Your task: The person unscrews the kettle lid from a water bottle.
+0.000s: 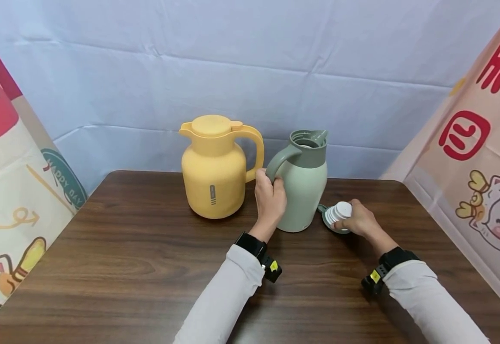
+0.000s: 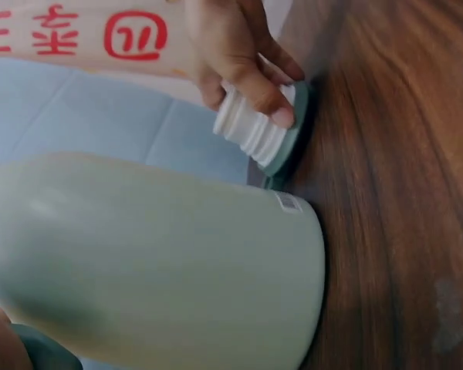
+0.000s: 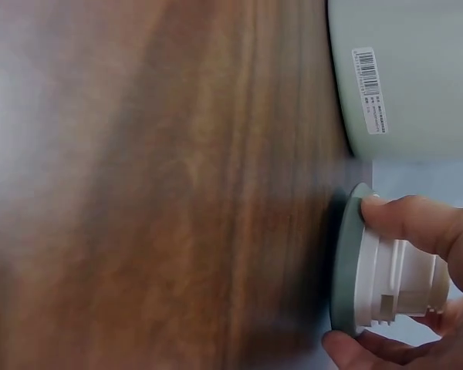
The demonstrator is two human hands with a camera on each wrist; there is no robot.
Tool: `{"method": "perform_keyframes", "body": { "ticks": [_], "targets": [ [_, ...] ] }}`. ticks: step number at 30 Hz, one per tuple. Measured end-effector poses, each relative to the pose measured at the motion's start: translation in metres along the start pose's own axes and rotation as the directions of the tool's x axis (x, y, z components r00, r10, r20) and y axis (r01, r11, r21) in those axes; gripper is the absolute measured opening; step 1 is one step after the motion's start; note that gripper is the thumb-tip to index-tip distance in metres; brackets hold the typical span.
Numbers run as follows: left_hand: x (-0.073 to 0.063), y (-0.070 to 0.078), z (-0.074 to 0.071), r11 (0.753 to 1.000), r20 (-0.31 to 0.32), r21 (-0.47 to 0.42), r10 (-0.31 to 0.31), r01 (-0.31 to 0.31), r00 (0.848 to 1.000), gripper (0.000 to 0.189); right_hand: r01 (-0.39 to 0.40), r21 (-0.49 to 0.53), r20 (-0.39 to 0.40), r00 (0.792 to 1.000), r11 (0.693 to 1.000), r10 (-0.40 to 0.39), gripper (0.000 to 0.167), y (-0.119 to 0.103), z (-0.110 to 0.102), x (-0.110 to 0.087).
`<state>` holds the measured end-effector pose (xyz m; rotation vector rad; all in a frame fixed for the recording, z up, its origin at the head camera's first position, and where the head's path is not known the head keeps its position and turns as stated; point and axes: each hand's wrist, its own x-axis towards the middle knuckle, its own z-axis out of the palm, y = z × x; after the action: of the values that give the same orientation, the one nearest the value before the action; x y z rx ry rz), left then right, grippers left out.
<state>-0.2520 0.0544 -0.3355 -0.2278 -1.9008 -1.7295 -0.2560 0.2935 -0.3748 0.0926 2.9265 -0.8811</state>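
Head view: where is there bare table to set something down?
Bare: the table in front of the yellow jug, left of the left sleeve; and between that and the right sleeve. Crowded: around the green jug, left hand, lid and right hand.

left jug [image 1: 213, 167], right jug [image 1: 303, 196] on table [image 1: 146, 267]; lid [image 1: 338, 215] right of both.

The counter [image 1: 125, 267] leaves passage at front left. The yellow jug [image 1: 213, 174] and green jug [image 1: 305, 191] bar the back; clearance behind seems slight.
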Motion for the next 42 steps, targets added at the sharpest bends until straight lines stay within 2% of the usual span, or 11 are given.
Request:
{"method": "perform_keyframes", "body": {
  "ticks": [6, 11, 17, 23, 27, 31, 34, 38, 42],
  "targets": [
    [0.008, -0.005, 0.014, 0.999, -0.028, 0.039, 0.032, -0.031, 0.999, 0.009, -0.005, -0.027, -0.053, 0.999, 1.0, 0.003, 0.078, 0.001, -0.001, 0.013],
    [0.017, -0.009, 0.018, 0.996, -0.038, 0.058, 0.065, -0.062, 0.997, 0.01, -0.012, -0.035, -0.096, 0.995, 0.999, 0.008, 0.075, -0.003, 0.002, 0.024],
    [0.025, -0.012, 0.018, 0.997, -0.059, 0.079, 0.031, -0.027, 0.998, 0.011, -0.03, -0.054, -0.114, 0.993, 0.998, 0.024, 0.075, -0.011, 0.007, 0.039],
    [0.025, -0.011, 0.026, 0.998, -0.062, 0.06, 0.012, -0.008, 0.998, 0.008, -0.052, -0.043, -0.122, 0.991, 0.998, 0.047, 0.074, -0.012, 0.006, 0.044],
    [0.025, -0.009, 0.027, 0.999, -0.023, 0.042, -0.011, 0.012, 1.0, 0.004, -0.062, -0.04, -0.118, 0.991, 0.997, 0.056, 0.075, -0.01, 0.004, 0.046],
    [0.028, -0.009, 0.022, 0.998, 0.05, 0.006, -0.059, 0.059, 0.997, 0.006, -0.069, -0.047, -0.114, 0.991, 0.997, 0.063, 0.076, -0.007, 0.003, 0.049],
    [0.031, -0.007, 0.019, 0.991, 0.115, -0.032, -0.125, 0.129, 0.985, 0.009, -0.08, -0.048, -0.111, 0.991, 0.996, 0.074, 0.075, -0.005, 0.001, 0.051],
    [0.035, -0.006, 0.016, 0.972, 0.163, -0.091, -0.199, 0.215, 0.966, 0.01, -0.092, -0.047, -0.111, 0.99, 0.995, 0.086, 0.075, -0.003, -0.001, 0.052],
    [0.037, -0.007, 0.014, 0.962, 0.175, -0.126, -0.219, 0.242, 0.96, 0.009, -0.095, -0.042, -0.111, 0.99, 0.995, 0.09, 0.076, -0.004, -0.001, 0.054]
  ]
}}
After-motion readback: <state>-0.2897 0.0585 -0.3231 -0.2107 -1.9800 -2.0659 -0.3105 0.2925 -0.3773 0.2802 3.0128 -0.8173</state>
